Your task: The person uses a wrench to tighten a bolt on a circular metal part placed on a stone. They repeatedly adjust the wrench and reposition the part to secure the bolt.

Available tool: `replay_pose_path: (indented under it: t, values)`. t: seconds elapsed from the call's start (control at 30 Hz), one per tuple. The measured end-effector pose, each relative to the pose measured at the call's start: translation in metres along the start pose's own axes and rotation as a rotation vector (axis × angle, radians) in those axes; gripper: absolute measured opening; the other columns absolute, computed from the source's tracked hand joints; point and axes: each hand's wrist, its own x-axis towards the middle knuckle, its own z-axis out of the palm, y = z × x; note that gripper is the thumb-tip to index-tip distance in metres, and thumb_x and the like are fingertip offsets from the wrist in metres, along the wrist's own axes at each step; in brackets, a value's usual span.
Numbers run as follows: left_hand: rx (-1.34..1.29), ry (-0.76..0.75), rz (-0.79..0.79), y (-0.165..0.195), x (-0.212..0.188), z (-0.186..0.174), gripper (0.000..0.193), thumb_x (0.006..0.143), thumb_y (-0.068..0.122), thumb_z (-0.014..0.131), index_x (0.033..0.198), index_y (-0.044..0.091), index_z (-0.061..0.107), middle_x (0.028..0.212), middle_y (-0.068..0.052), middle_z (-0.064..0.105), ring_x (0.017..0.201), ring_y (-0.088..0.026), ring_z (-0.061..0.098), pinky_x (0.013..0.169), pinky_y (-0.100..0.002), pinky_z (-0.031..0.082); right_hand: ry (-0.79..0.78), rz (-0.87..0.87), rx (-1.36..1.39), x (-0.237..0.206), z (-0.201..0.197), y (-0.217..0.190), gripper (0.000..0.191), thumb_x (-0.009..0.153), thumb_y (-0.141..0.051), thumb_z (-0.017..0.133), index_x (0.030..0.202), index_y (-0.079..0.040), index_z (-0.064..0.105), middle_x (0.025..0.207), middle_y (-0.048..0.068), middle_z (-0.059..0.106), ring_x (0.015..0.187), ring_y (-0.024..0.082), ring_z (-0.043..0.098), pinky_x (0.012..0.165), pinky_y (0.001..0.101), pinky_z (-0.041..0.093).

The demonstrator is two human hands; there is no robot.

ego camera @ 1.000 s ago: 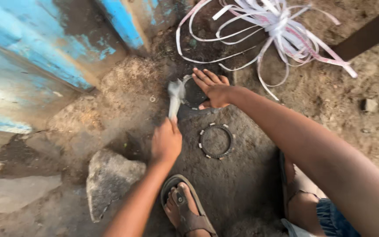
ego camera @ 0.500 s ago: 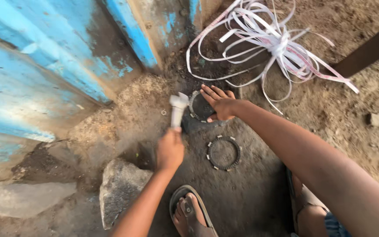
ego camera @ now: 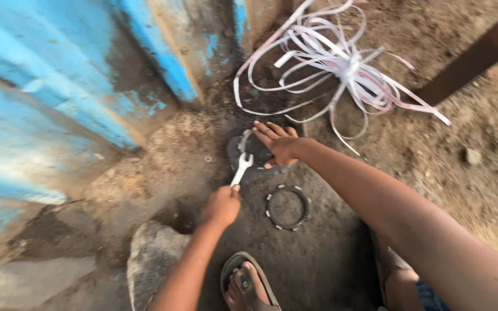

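left hand (ego camera: 221, 205) grips silver wrench (ego camera: 241, 169) | right hand (ego camera: 280, 144) flat (unclenched) on dark round part (ego camera: 244, 151)

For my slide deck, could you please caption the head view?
Left hand holds a wrench against a dark round part steadied by the right hand.

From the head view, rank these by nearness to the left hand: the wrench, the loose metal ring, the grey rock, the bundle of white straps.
1. Wrench: gripped in the left hand.
2. Loose metal ring: on the ground just to its right.
3. Grey rock: below and left, by the sandalled foot.
4. Bundle of white straps: far off, top right.
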Motion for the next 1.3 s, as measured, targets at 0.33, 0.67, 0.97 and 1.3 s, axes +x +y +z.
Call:
replay_pose_path:
  t: [0.33, 0.67, 0.97, 1.3]
  values:
    - [-0.128, -0.017, -0.008, -0.002, 0.004, 0.001, 0.041, 0.100, 0.044, 0.049, 0.107, 0.009, 0.069, 0.108, -0.027, 0.068, 0.106, -0.050, 0.063, 0.089, -0.059, 0.050, 0.000, 0.018, -0.008, 0.002, 0.001, -0.001, 0.118, 0.089, -0.056, 0.070, 0.164, -0.023, -0.015, 0.173, -0.006, -0.020, 0.161, 0.026, -0.004, 0.123, 0.0562, 0.019]
    - [-0.261, 0.149, 0.044, -0.017, 0.014, 0.003, 0.041, 0.101, 0.041, 0.050, 0.111, 0.007, 0.070, 0.113, -0.028, 0.068, 0.113, -0.046, 0.062, 0.093, -0.054, 0.050, -0.013, 0.033, -0.021, 0.004, 0.004, 0.003, 0.119, 0.089, -0.056, 0.070, 0.165, -0.024, -0.015, 0.173, -0.006, -0.022, 0.161, 0.025, -0.005, 0.122, 0.0568, 0.021]
    - [-0.122, 0.017, 0.075, -0.007, 0.025, -0.011, 0.048, 0.101, 0.040, 0.053, 0.102, -0.003, 0.075, 0.095, -0.031, 0.072, 0.095, -0.044, 0.074, 0.079, -0.053, 0.057, 0.011, 0.016, -0.010, 0.009, 0.005, 0.005, 0.119, 0.089, -0.058, 0.069, 0.164, -0.023, -0.016, 0.173, -0.006, -0.022, 0.160, 0.026, -0.008, 0.121, 0.0598, 0.019]
    - [-0.212, 0.061, 0.192, -0.032, 0.036, -0.002, 0.053, 0.103, 0.046, 0.047, 0.099, 0.000, 0.073, 0.090, -0.026, 0.071, 0.085, -0.046, 0.070, 0.072, -0.054, 0.053, 0.050, -0.013, 0.022, 0.004, 0.001, 0.003, 0.119, 0.088, -0.055, 0.072, 0.163, -0.022, -0.014, 0.173, -0.004, -0.019, 0.160, 0.027, -0.004, 0.121, 0.0597, 0.021]
